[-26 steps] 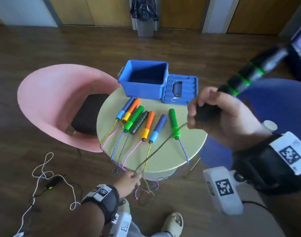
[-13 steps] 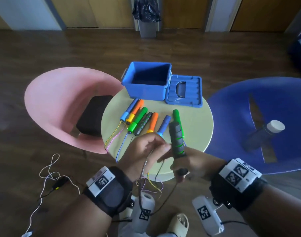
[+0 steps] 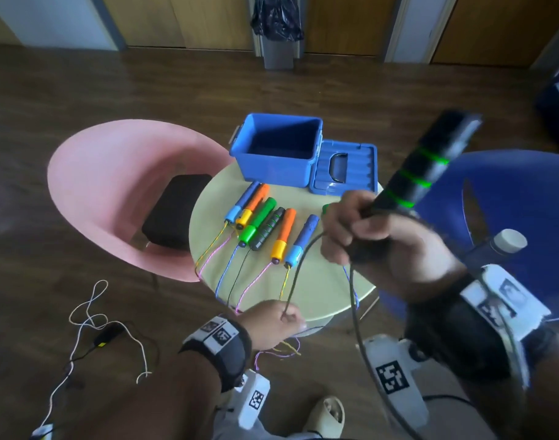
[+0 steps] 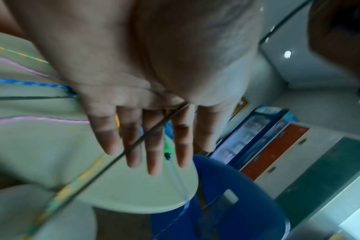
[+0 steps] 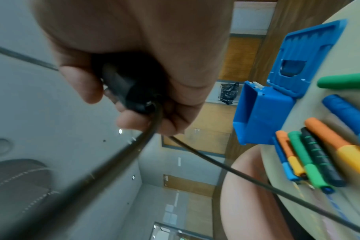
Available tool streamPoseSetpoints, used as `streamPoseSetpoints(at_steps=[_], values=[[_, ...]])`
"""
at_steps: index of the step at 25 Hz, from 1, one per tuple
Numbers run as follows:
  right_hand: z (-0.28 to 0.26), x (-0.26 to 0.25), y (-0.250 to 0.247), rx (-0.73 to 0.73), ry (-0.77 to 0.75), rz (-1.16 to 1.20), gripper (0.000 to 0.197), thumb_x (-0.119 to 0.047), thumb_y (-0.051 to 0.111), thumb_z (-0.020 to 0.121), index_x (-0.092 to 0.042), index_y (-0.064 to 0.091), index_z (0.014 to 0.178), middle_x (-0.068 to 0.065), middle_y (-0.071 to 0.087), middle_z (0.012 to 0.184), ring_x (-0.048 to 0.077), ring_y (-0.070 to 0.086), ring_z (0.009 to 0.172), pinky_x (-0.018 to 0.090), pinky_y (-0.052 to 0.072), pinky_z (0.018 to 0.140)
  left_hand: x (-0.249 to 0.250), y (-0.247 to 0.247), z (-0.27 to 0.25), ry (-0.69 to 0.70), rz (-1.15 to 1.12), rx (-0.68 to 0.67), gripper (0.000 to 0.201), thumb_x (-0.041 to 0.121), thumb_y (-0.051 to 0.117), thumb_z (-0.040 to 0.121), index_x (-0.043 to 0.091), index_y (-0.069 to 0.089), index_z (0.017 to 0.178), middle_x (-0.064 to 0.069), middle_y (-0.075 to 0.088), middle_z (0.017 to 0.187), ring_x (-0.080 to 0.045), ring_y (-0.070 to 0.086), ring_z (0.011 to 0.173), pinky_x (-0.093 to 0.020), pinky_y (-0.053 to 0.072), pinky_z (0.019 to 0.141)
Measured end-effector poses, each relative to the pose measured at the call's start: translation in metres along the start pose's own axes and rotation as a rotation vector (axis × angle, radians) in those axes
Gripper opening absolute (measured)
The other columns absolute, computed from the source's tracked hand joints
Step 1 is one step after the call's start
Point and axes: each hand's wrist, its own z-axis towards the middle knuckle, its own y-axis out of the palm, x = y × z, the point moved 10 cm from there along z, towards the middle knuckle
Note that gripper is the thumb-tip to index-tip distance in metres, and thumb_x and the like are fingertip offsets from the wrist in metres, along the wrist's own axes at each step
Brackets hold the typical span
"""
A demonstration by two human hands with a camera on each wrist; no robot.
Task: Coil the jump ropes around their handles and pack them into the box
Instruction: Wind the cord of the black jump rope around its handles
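My right hand (image 3: 351, 239) grips the lower end of a black handle with green rings (image 3: 421, 166), raised above the table's right side and tilted up to the right. Its black rope (image 3: 299, 265) runs down to my left hand (image 3: 281, 319), which pinches it at the table's front edge. The left wrist view shows the rope (image 4: 113, 162) crossing my fingers (image 4: 154, 146). In the right wrist view my fingers wrap the handle end (image 5: 129, 91). The matching black handle (image 3: 267, 228) lies in a row of several coloured handles. The blue box (image 3: 278, 166) stands open at the back.
The box lid (image 3: 345, 173) lies right of the box on the round table (image 3: 319, 287). Coloured ropes hang over the front edge. A pink chair (image 3: 106, 185) holds a black cushion (image 3: 173, 214); a blue chair (image 3: 510, 198) holds a bottle (image 3: 507, 242). A white cable (image 3: 90, 315) lies on the floor.
Half a second ago both hands were together low in front of the table. My right hand has since swung up and right with the handle, and my left has dropped, stretching the rope between them.
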Motion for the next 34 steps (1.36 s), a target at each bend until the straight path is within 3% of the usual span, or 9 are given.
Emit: streamPoseSetpoints(at_steps=[4, 10, 12, 15, 20, 24, 27, 30, 34], values=[[-0.004, -0.033, -0.028, 0.091, -0.061, -0.127, 0.027, -0.026, 0.081, 0.060, -0.015, 0.056, 0.061, 0.010, 0.049, 0.064, 0.024, 0.049, 0.053, 0.029, 0.040, 0.057, -0.055, -0.027, -0.011, -0.260, -0.026, 0.201, 0.042, 0.046, 0.040, 0.100, 0.024, 0.060, 0.071, 0.007, 0.067, 0.077, -0.021, 0.065, 0.083, -0.032, 0.050, 0.086], [-0.029, 0.057, -0.057, 0.109, 0.397, -0.634, 0.017, -0.013, 0.067, 0.072, -0.008, 0.051, 0.069, 0.010, 0.072, 0.101, 0.019, 0.060, 0.064, 0.025, 0.044, 0.057, 0.014, -0.080, -0.047, -0.068, -0.450, 0.414, 0.048, 0.036, 0.043, 0.103, 0.009, 0.061, 0.068, -0.014, 0.067, 0.065, -0.019, 0.063, 0.058, -0.035, 0.050, 0.063], [-0.034, 0.091, -0.048, -0.002, 0.497, -0.668, 0.023, -0.018, 0.070, 0.075, -0.008, 0.050, 0.070, 0.008, 0.072, 0.088, 0.021, 0.067, 0.088, 0.027, 0.046, 0.072, 0.047, -0.092, -0.057, 0.043, -0.606, 0.418, 0.050, 0.034, 0.043, 0.105, 0.006, 0.062, 0.068, -0.017, 0.067, 0.064, -0.024, 0.063, 0.059, -0.034, 0.049, 0.063], [-0.035, 0.111, -0.033, -0.070, 0.545, -0.592, 0.016, -0.020, 0.067, 0.078, -0.008, 0.057, 0.076, 0.024, 0.062, 0.074, 0.021, 0.064, 0.067, 0.028, 0.044, 0.060, 0.082, -0.108, -0.070, 0.172, -0.717, 0.427, 0.048, 0.034, 0.044, 0.104, 0.007, 0.065, 0.070, -0.022, 0.071, 0.072, -0.029, 0.066, 0.066, -0.037, 0.053, 0.068], [-0.029, 0.085, -0.032, -0.008, 0.453, -0.520, 0.028, -0.019, 0.071, 0.071, 0.001, 0.053, 0.076, 0.013, 0.057, 0.062, 0.018, 0.054, 0.055, 0.025, 0.037, 0.052, 0.085, -0.113, -0.072, 0.289, -0.739, 0.234, 0.049, 0.043, 0.052, 0.094, -0.002, 0.070, 0.094, -0.019, 0.074, 0.088, -0.027, 0.068, 0.077, -0.028, 0.053, 0.067], [-0.026, 0.046, -0.036, 0.115, 0.237, -0.300, 0.019, -0.023, 0.071, 0.062, -0.014, 0.054, 0.060, 0.012, 0.048, 0.058, 0.024, 0.047, 0.054, 0.031, 0.035, 0.054, 0.011, -0.095, -0.045, 0.073, -0.718, 0.260, 0.039, 0.046, 0.057, 0.072, 0.012, 0.076, 0.078, -0.011, 0.075, 0.084, -0.024, 0.065, 0.077, -0.035, 0.050, 0.073], [-0.022, 0.025, -0.028, 0.078, 0.113, -0.083, 0.032, -0.022, 0.079, 0.062, -0.013, 0.049, 0.059, 0.009, 0.041, 0.059, 0.023, 0.045, 0.051, 0.032, 0.035, 0.056, -0.024, -0.063, -0.024, -0.064, -0.287, 0.235, 0.032, 0.033, 0.059, 0.080, 0.022, 0.071, 0.108, -0.001, 0.075, 0.103, -0.017, 0.067, 0.090, -0.032, 0.050, 0.088], [-0.016, 0.005, -0.013, 0.026, 0.041, 0.021, 0.040, -0.027, 0.082, 0.065, -0.014, 0.044, 0.060, 0.007, 0.039, 0.059, 0.021, 0.043, 0.051, 0.033, 0.031, 0.056, -0.024, -0.030, -0.008, -0.057, -0.034, 0.149, 0.053, 0.034, 0.065, 0.089, 0.036, 0.048, 0.139, 0.008, 0.054, 0.133, -0.010, 0.056, 0.116, -0.022, 0.039, 0.098], [-0.012, -0.023, -0.003, 0.041, -0.060, 0.102, 0.042, -0.026, 0.080, 0.067, -0.014, 0.039, 0.062, 0.006, 0.040, 0.060, 0.020, 0.043, 0.052, 0.031, 0.037, 0.057, -0.027, -0.003, 0.011, -0.083, 0.078, 0.040, 0.032, 0.047, 0.058, 0.090, 0.038, 0.061, 0.120, 0.011, 0.057, 0.128, -0.011, 0.059, 0.111, -0.023, 0.042, 0.093]])
